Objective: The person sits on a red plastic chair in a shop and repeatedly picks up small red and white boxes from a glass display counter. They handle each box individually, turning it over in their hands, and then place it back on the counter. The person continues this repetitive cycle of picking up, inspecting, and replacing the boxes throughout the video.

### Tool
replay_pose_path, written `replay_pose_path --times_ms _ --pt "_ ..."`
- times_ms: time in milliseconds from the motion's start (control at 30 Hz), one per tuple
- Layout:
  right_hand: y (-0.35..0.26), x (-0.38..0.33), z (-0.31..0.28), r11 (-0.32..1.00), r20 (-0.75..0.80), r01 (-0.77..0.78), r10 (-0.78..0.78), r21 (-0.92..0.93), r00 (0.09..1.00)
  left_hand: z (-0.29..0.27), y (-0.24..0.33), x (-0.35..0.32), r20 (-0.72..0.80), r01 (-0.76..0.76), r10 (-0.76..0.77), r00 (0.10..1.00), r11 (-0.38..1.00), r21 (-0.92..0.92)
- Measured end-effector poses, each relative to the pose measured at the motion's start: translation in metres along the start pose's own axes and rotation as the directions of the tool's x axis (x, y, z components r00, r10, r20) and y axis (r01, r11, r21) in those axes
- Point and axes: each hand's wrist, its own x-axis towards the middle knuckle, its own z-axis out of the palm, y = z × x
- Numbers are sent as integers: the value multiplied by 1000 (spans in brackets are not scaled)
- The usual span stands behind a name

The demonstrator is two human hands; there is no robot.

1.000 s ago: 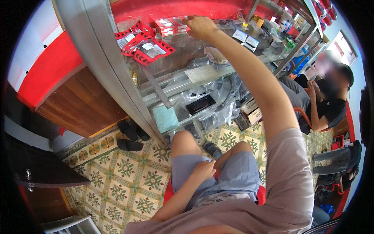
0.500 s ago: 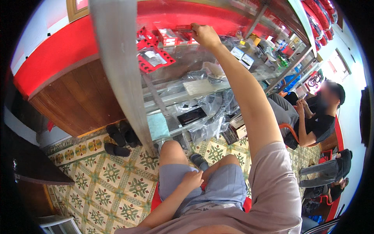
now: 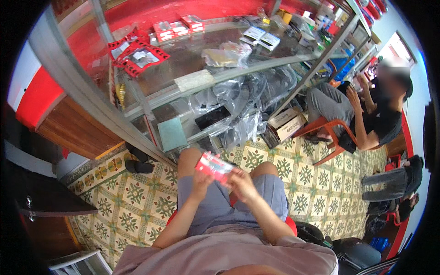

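Over my lap I hold a small, flat red-and-white box (image 3: 214, 165), a little blurred by motion. My left hand (image 3: 203, 182) is closed on its left end. At the other end, the fingers of my right hand (image 3: 243, 184) grip the right edge. Beyond my knees stands a glass display case (image 3: 192, 81) with a metal frame. On its upper shelf are several red-and-white boxes (image 3: 179, 29) in a row, with red and black packets (image 3: 140, 57) left of them.
The lower shelf carries a black flat panel (image 3: 212, 118), a pale green square (image 3: 172, 134) and clear plastic bags (image 3: 243, 110). A cardboard box (image 3: 286, 123) lies on the tiled floor. At right, a person (image 3: 378, 112) sits on an orange chair (image 3: 327, 130). Dark sandals (image 3: 139, 166) are at left.
My right hand has come down from the upper shelf to my lap with the box. My left hand has risen from my lap and now holds it too. The view has shifted.
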Motion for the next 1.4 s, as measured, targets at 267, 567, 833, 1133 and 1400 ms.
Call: replay_pose_path --times_ms 267,567,833,1133,1400 --pt "46 13 -7 991 169 -13 -10 133 986 0 12 6 -215 59 -106 971 975 -212" --pt "59 24 -11 996 251 34 -55 85 966 2 26 7 -273 35 -106 956 967 -254" --pt "71 34 -16 997 202 27 -40 67 979 -3 18 2 -131 59 -93 987 969 -241" --pt "83 36 -12 855 308 -250 113 454 945 4 20 -1 97 -251 234 967 827 503" --pt "87 39 -24 885 304 -277 165 375 938 4 10 -10 -24 -196 212 977 938 287"
